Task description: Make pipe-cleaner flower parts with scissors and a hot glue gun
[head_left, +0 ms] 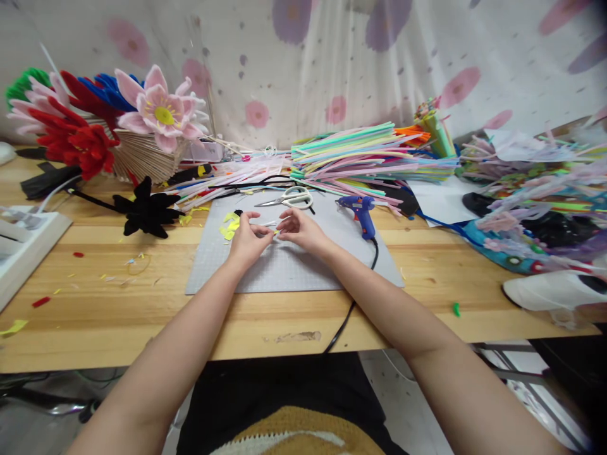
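Note:
Over the grey cutting mat (294,275), my left hand (250,239) and my right hand (302,232) are close together. Between their fingertips is a tiny yellow piece (276,232), pinched by my left hand; the right fingertips touch or nearly touch it. White-handled scissors (294,198) lie just beyond my hands. Yellow scraps (229,226) are on the mat beside my left hand. A blue glue gun (361,215) rests at the mat's right side.
A black flower (148,208) lies left of the mat. Pink and red fuzzy flowers (161,114) stand behind it. Bundled coloured pipe cleaners (351,155) line the back. A white power strip (28,253) sits at far left; a black cord (349,309) crosses the front edge.

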Tool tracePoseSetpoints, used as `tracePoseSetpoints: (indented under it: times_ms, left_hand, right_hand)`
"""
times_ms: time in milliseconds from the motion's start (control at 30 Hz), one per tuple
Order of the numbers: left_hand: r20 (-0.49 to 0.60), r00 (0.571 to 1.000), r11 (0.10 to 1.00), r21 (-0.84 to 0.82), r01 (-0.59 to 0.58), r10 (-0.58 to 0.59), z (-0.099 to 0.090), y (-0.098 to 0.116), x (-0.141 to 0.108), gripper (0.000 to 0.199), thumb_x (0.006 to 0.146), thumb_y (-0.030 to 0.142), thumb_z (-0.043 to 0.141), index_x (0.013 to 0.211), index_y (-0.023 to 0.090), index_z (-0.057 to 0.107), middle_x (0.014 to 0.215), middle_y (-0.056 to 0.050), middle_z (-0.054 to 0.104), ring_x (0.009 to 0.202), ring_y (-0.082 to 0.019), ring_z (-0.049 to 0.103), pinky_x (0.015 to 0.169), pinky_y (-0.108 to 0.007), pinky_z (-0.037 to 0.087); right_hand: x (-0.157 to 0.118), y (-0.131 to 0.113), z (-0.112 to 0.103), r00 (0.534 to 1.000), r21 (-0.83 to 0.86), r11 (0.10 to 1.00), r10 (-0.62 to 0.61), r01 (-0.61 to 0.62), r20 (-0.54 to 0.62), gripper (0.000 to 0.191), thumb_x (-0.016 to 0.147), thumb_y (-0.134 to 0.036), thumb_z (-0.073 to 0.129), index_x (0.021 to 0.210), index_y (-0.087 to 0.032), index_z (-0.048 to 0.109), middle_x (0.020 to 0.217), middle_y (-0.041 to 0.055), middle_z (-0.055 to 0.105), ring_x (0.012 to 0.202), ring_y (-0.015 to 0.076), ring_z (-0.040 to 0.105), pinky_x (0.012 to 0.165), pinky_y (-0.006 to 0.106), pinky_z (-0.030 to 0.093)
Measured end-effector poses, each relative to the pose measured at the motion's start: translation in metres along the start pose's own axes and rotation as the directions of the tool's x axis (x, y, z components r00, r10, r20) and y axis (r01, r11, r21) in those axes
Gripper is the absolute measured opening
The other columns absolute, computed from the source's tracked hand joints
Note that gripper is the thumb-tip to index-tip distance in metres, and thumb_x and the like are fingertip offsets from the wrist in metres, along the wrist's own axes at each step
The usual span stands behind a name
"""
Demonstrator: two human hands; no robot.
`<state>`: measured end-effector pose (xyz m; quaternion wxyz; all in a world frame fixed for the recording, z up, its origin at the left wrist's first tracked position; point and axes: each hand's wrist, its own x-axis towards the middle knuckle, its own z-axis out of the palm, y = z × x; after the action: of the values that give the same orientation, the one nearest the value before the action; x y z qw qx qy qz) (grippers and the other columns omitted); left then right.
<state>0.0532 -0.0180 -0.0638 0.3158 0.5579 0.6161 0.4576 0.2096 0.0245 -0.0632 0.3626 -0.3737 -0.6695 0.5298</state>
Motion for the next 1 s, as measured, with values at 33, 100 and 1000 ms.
tracePoseSetpoints:
  times_ms: [33, 100, 1000]
  left_hand:
    - [-0.001, 1.000, 1.000, 0.005, 0.002, -0.002, -0.0001, 0.0008, -0.0005, 0.048, 0.061, 0.026, 0.067, 0.101, 0.023, 0.040, 0.073, 0.002, 0.069, 0.073, -0.016, 0.064, 0.075, -0.031, 0.043]
    - [-0.006, 1.000, 1.000, 0.019, 0.005, -0.005, 0.0000, 0.0014, -0.0010, 0.048, 0.061, 0.027, 0.067, 0.101, 0.022, 0.040, 0.074, 0.001, 0.069, 0.072, -0.016, 0.063, 0.074, -0.031, 0.043]
    - [0.018, 0.999, 0.999, -0.004, -0.035, 0.035, 0.0015, -0.0019, 0.0002, 0.049, 0.062, 0.030, 0.068, 0.102, 0.023, 0.041, 0.074, 0.001, 0.068, 0.074, -0.016, 0.064, 0.075, -0.031, 0.045]
  right_hand:
    - [0.0015, 0.0020, 0.0026, 1.000, 0.014, 1.000, -0.014, 0.014, 0.002, 0.043, 0.056, -0.017, 0.069, 0.091, -0.021, 0.044, 0.078, -0.0015, 0.061, 0.070, 0.0116, 0.060, 0.069, 0.029, 0.048]
    - [0.0023, 0.0043, 0.0059, 0.999, 0.021, 0.999, -0.037, 0.037, -0.010, 0.043, 0.057, -0.018, 0.068, 0.092, -0.021, 0.043, 0.076, -0.0024, 0.061, 0.070, 0.0115, 0.060, 0.069, 0.029, 0.048]
    - [-0.0042, -0.0001, 0.0083, 0.980, -0.246, 0.962, -0.151, 0.117, -0.126, 0.016, 0.068, -0.022, 0.057, 0.076, -0.021, 0.043, 0.068, -0.0038, 0.054, 0.064, 0.0109, 0.051, 0.065, 0.026, 0.041]
